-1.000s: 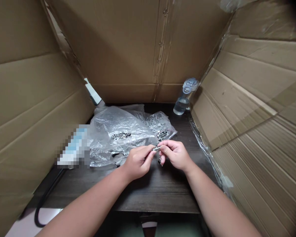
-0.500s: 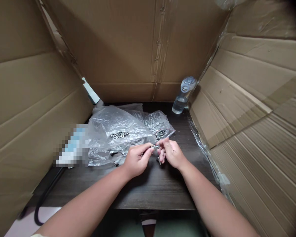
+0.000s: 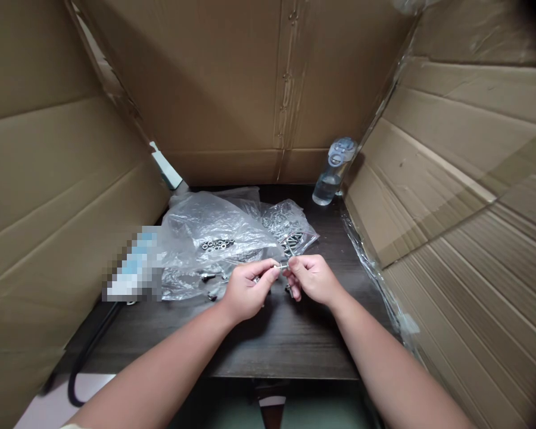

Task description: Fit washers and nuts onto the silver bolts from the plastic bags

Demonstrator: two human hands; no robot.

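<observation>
Near the middle of the dark table, my left hand (image 3: 249, 290) pinches one end of a small metal bolt (image 3: 280, 266) between thumb and fingers. The thumb and forefinger of my right hand (image 3: 313, 279) close on its other end, while the lower fingers curl around another small metal piece (image 3: 289, 290). Just behind my hands lies a clear plastic bag (image 3: 290, 223) of bolts. To the left, several metal nuts (image 3: 218, 245) show in a larger plastic bag (image 3: 192, 217). A dark-headed bolt (image 3: 208, 277) lies near that bag's front part.
A water bottle (image 3: 333, 173) stands at the back right. Cardboard walls (image 3: 214, 89) enclose the back and both sides. A black cable (image 3: 87, 348) curves over the left table edge, near a blurred, pixelated object (image 3: 136, 262).
My right thumb and forefinger have closed onto the right end of the bolt; before, they were more apart. My left hand has hardly moved.
</observation>
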